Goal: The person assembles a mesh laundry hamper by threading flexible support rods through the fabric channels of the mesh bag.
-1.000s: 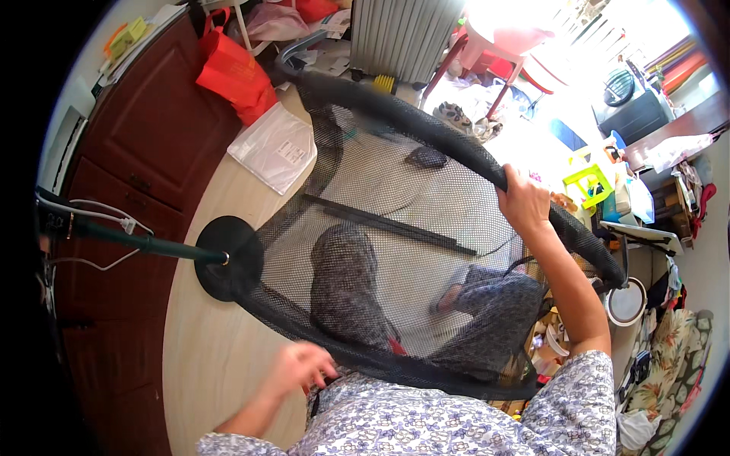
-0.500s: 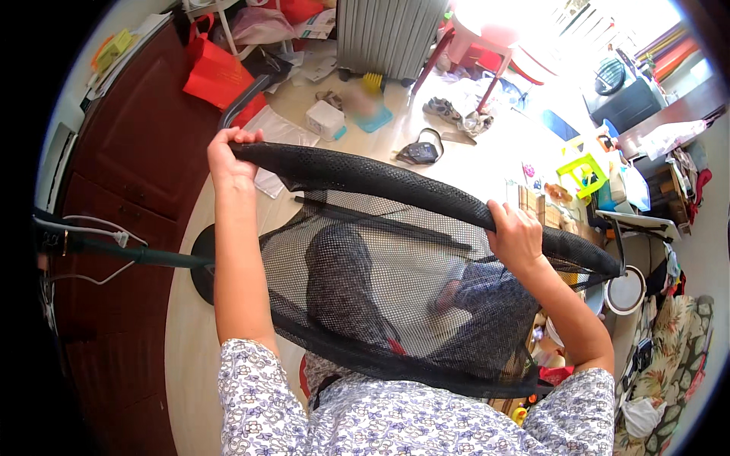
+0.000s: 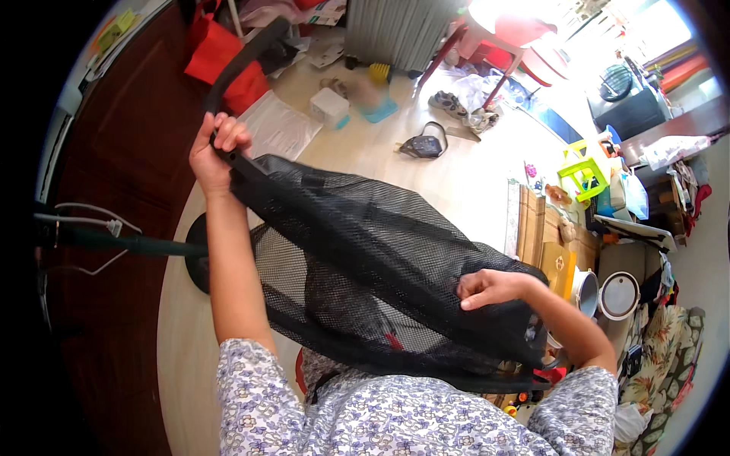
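Note:
A wide sheet of black mesh fabric (image 3: 357,228) spreads across my lap, with thick dark bands along its edges. At its upper left corner my left hand (image 3: 214,154) is closed round a curved dark bar (image 3: 237,64). The bar sticks up past the hand, and its straight part runs down into the mesh edge. My right hand (image 3: 493,289) lies lower, over the right part of the mesh, its fingers curled and pinching the fabric. My legs show only dimly through the mesh.
A dark pole on a round base (image 3: 198,254) stands at the left, beside brown cabinets (image 3: 114,213). Ahead on the floor are a grey suitcase (image 3: 395,34), shoes (image 3: 449,104), a small black bag (image 3: 423,146) and a white box (image 3: 329,107). Clutter fills the right side.
The mesh's upper edge has dropped on the right and slackened. My right hand has moved down and left with it. More of the curved bar now shows above my left hand.

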Demonstrator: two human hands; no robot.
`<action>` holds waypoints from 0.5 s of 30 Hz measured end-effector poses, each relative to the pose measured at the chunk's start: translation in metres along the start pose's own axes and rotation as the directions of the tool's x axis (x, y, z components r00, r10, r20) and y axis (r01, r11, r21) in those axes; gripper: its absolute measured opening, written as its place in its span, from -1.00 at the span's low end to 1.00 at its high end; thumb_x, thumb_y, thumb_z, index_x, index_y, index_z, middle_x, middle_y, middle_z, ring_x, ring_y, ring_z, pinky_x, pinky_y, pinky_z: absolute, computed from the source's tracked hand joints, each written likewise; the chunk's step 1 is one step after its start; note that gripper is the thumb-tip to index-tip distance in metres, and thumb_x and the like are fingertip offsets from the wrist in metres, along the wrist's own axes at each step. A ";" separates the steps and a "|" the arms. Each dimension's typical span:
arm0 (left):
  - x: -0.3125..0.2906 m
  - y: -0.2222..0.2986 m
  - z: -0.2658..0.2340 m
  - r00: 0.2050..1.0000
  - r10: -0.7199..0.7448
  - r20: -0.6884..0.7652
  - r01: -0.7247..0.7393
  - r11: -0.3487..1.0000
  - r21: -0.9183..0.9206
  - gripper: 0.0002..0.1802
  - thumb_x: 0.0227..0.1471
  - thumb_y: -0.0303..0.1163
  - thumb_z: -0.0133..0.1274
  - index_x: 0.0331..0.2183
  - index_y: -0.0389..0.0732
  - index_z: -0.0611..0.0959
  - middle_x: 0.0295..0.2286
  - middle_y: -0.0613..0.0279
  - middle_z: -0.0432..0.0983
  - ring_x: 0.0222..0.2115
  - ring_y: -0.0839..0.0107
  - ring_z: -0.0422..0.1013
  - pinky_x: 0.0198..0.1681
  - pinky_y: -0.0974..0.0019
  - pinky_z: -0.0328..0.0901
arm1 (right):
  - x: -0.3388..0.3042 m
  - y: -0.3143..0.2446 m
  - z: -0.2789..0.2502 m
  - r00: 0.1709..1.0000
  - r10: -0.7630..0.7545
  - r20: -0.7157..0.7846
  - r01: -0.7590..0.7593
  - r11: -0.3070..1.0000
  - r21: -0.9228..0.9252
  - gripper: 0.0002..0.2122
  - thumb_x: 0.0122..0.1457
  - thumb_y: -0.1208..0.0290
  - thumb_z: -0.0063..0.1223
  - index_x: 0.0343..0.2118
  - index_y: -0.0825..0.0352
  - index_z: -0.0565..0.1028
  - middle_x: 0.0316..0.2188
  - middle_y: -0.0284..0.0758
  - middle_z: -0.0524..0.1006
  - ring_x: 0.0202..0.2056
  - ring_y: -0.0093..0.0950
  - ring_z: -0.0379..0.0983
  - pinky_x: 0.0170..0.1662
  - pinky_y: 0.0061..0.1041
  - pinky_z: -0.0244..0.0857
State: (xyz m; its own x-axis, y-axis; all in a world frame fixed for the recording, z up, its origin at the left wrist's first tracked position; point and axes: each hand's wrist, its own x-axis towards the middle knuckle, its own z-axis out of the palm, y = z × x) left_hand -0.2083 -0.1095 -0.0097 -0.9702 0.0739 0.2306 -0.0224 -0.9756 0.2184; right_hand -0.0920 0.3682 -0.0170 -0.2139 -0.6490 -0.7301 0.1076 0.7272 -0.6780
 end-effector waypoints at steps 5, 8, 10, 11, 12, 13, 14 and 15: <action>0.006 0.004 -0.002 0.953 0.073 -0.293 0.003 0.968 0.249 -0.74 0.05 -0.27 -0.05 -0.54 -0.19 0.32 -0.73 0.37 0.16 -0.68 0.51 0.15 -0.43 0.46 0.17 | 0.017 -0.015 0.042 0.968 -0.063 -0.244 0.142 0.935 0.324 -0.42 0.01 0.09 0.09 -0.03 0.45 0.27 -0.13 -0.21 0.38 -0.11 -0.46 0.29 0.01 -0.51 0.12; 0.003 0.001 0.006 0.887 0.190 -0.421 0.068 0.848 0.526 -0.69 0.06 -0.13 -0.08 -0.44 -0.20 0.40 -0.59 0.28 0.38 -0.56 0.45 0.31 -0.30 0.42 0.22 | 0.005 -0.051 0.048 0.972 0.050 -0.231 0.023 0.953 0.303 -0.44 -0.01 0.11 0.12 -0.08 0.51 0.32 -0.18 -0.20 0.43 -0.15 -0.47 0.32 -0.03 -0.54 0.16; 0.003 -0.002 0.017 0.911 0.163 -0.379 0.121 0.772 0.624 -0.62 0.08 -0.05 -0.14 -0.37 -0.20 0.43 -0.46 0.22 0.46 -0.43 0.43 0.36 -0.23 0.38 0.21 | 0.003 -0.053 0.042 0.949 0.113 -0.295 -0.039 0.968 0.246 -0.46 -0.01 0.13 0.13 -0.10 0.51 0.34 -0.22 -0.21 0.46 -0.18 -0.48 0.35 -0.06 -0.54 0.19; 0.006 -0.008 0.025 0.939 0.113 -0.326 0.139 0.742 0.655 -0.59 0.08 -0.01 -0.17 -0.33 -0.20 0.44 -0.39 0.20 0.47 -0.37 0.42 0.37 -0.19 0.37 0.19 | -0.001 -0.058 0.034 0.942 0.167 -0.291 -0.082 0.956 0.283 -0.48 -0.01 0.16 0.14 -0.12 0.52 0.35 -0.23 -0.22 0.47 -0.23 -0.49 0.38 -0.10 -0.54 0.23; 0.010 -0.012 0.030 0.961 0.054 -0.270 0.152 0.713 0.684 -0.55 0.09 0.02 -0.21 -0.29 -0.20 0.45 -0.32 0.17 0.48 -0.30 0.41 0.38 -0.16 0.35 0.17 | -0.007 -0.065 0.026 0.931 0.214 -0.295 -0.126 0.948 0.291 -0.48 -0.01 0.19 0.14 -0.10 0.51 0.34 -0.23 -0.23 0.47 -0.24 -0.50 0.38 -0.10 -0.55 0.23; 0.014 -0.012 0.024 0.976 -0.025 -0.215 0.167 0.720 0.674 -0.51 0.04 0.02 -0.12 -0.16 -0.18 0.42 -0.24 0.19 0.45 -0.21 0.41 0.35 -0.08 0.34 0.10 | -0.010 -0.064 0.020 0.928 0.198 -0.315 -0.087 0.939 0.334 -0.47 -0.01 0.19 0.14 -0.08 0.51 0.32 -0.22 -0.24 0.46 -0.22 -0.50 0.37 -0.09 -0.55 0.22; 0.014 -0.017 0.027 0.974 -0.002 -0.225 0.172 0.650 0.740 -0.49 0.06 0.02 -0.16 -0.13 -0.20 0.40 -0.24 0.21 0.45 -0.19 0.42 0.34 -0.08 0.35 0.10 | -0.013 -0.063 0.015 0.924 0.182 -0.335 -0.047 0.926 0.375 -0.46 -0.01 0.19 0.13 -0.06 0.50 0.31 -0.21 -0.25 0.45 -0.21 -0.50 0.36 -0.07 -0.54 0.21; 0.018 -0.029 0.033 0.975 0.017 -0.224 0.173 0.579 0.797 -0.46 0.07 0.03 -0.20 -0.10 -0.21 0.39 -0.23 0.23 0.45 -0.18 0.44 0.33 -0.08 0.37 0.10 | -0.017 -0.057 0.007 0.936 0.141 -0.324 0.001 0.916 0.401 -0.45 0.00 0.19 0.10 -0.03 0.50 0.28 -0.17 -0.26 0.42 -0.16 -0.51 0.32 -0.04 -0.55 0.18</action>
State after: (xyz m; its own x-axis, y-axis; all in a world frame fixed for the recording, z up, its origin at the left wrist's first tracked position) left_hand -0.2175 -0.0728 0.0190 -0.9998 0.0094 0.0163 0.0114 -0.3869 0.9220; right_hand -0.0873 0.3366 0.0332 -0.4993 -0.4326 -0.7507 0.4879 0.5757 -0.6562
